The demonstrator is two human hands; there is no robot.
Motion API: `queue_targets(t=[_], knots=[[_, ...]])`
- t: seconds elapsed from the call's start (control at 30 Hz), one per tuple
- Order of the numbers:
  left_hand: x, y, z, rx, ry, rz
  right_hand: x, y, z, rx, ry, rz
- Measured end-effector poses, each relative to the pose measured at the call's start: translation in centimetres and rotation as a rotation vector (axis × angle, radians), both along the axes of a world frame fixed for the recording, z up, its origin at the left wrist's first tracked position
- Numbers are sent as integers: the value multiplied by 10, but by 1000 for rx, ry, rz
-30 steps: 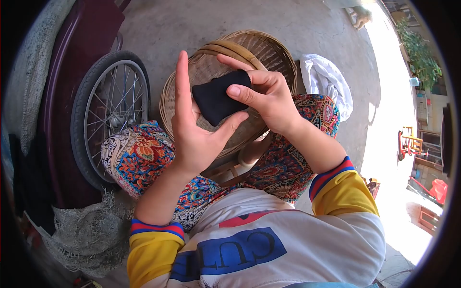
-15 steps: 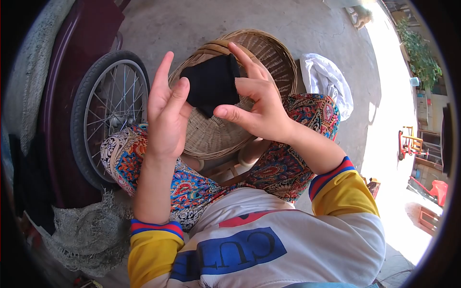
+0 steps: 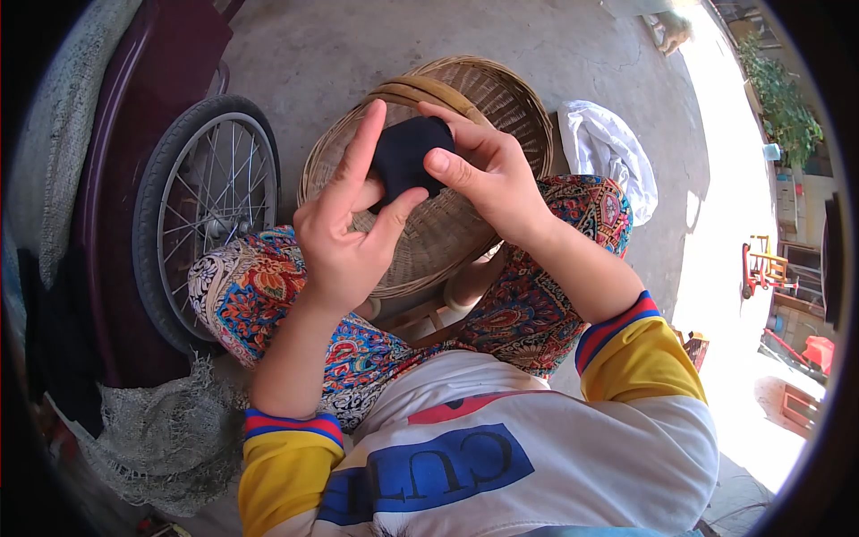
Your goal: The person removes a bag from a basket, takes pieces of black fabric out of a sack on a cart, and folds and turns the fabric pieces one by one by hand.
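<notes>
A small, folded piece of black cloth [image 3: 410,161] is held up between both hands, over the wicker basket [image 3: 434,246]; its exact kind does not show. My left hand [image 3: 347,224] grips its left and lower side, with the index finger pointing up along the edge and the thumb at the lower corner. On the other side, my right hand [image 3: 492,179] has its thumb over the near face and its fingers behind the cloth. Some fingertips of both hands are hidden by the cloth.
Left of the basket stands a spoked wheel [image 3: 208,215] beside a dark maroon panel [image 3: 134,116]. A white cloth [image 3: 607,152] lies on the concrete floor [image 3: 573,54] at the right. My knees in patterned trousers [image 3: 573,268] flank the basket.
The black cloth has gone from spread wide to a smaller, bunched shape. My left hand has moved right, closer to my right hand, and its thumb has shifted to the cloth's lower corner.
</notes>
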State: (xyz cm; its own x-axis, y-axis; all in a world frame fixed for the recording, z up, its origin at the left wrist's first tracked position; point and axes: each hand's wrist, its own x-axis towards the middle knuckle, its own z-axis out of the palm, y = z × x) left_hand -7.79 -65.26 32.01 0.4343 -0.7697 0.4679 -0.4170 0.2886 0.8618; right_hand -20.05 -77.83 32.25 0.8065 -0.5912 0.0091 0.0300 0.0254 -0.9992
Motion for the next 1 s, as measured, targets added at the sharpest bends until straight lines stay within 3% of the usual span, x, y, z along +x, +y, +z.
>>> queue_targets(t=[0.03, 0.1, 0.2, 0.23, 0.27, 0.33, 0.43, 0.57, 0.73, 0.8, 1.0], knots=[[-1, -3, -3, -79, -296, 26, 1, -1, 0, 0, -28, -41], [-8, -7, -4, -93, -334, -19, 1, -4, -6, -30, -53, -67], [-12, -4, -3, 13, 187, -185, -1, -5, -8, -212, -70, -87], [-10, -3, 1, 12, 185, -185, -1, -4, -8, -256, -85, -78], [-8, -1, 12, 35, 458, -175, -1, -3, -8, -301, -101, -70], [-1, -2, 3, 42, 751, -87, -1, 1, -6, -288, -109, -69], [5, -2, 12, 43, 864, -103, -1, 1, -8, -338, -103, -44], [8, -2, 9, 81, 873, -110, -1, 3, -4, -556, -23, 4], [9, -5, 2, 22, 829, -36, -2, 3, -4, -584, 57, -60], [6, -5, 2, -26, 818, 2, -2, 3, 6, -454, 72, 2], [-14, -1, -5, 30, 435, -41, -2, -7, 2, -196, -30, 20]])
